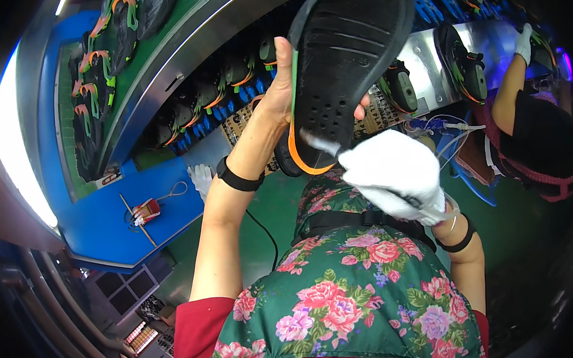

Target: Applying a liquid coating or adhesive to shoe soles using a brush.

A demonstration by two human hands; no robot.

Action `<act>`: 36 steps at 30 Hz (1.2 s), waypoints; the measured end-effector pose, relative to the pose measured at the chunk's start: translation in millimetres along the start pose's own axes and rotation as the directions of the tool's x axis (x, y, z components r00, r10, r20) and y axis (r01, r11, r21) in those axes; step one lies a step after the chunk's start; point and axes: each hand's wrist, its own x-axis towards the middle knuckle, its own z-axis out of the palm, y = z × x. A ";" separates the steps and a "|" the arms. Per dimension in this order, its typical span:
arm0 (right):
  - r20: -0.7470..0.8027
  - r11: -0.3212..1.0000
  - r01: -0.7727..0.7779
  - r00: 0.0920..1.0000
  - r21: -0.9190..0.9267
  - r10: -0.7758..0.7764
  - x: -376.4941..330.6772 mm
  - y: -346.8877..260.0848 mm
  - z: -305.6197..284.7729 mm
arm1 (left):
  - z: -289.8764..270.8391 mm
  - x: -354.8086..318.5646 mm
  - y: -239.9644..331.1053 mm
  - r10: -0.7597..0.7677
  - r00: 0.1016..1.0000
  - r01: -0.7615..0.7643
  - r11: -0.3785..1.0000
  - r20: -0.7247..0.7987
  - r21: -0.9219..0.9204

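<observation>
My bare left hand (pixel 280 92) grips a black sandal (pixel 348 65) by its left edge and holds it up, sole side toward me; the sole has an orange heel rim and a green side trim. My right hand (pixel 395 173), in a white glove, presses a small brush (pixel 320 143) against the heel end of the sole. Both wrists wear black bands. A floral apron covers my front below the hands.
A metal conveyor (pixel 182 51) runs from upper left to right, lined with several black sandals with orange and green straps (pixel 211 95). A blue table (pixel 117 217) at the left holds a small red tool (pixel 147 211). Another person (pixel 536 127) in a white glove works at the right.
</observation>
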 end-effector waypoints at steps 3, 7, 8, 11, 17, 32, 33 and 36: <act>0.111 0.991 0.105 0.987 0.079 -0.114 4.8 5.6 1.7 | -2.3 -0.8 1.4 -0.053 0.996 0.060 0.994 -0.077 0.095; 0.196 0.933 0.015 0.976 0.361 -0.092 10.3 10.2 -5.4 | -2.1 -6.5 0.3 -0.187 0.982 0.180 0.974 -0.041 -0.137; 0.166 0.910 0.018 0.982 0.414 -0.095 11.2 10.7 -5.7 | -2.0 -7.7 0.6 -0.192 0.978 0.188 0.981 -0.084 -0.055; 0.249 0.990 0.133 0.959 0.043 -0.139 12.6 10.0 -7.0 | -0.8 -9.4 4.4 -0.245 0.953 0.268 0.955 -0.176 0.125; 0.297 0.964 0.071 0.943 0.258 -0.149 15.5 18.7 -3.7 | -1.0 -8.9 -2.9 -0.222 0.879 0.354 0.896 -0.422 0.266; -0.213 0.949 -0.297 0.925 0.109 0.314 32.6 18.7 -20.2 | -9.1 -36.8 -62.1 -0.143 0.815 0.041 0.981 -0.562 -0.189; -0.187 0.960 -0.271 0.941 0.077 0.281 34.3 19.6 -22.3 | -5.4 -37.6 -68.4 -0.053 0.855 -0.052 0.981 -0.516 -0.186; -0.102 0.979 -0.202 0.975 -0.007 0.200 37.7 18.4 -30.3 | 4.3 -44.0 -75.1 0.014 0.857 -0.054 0.997 -0.515 -0.063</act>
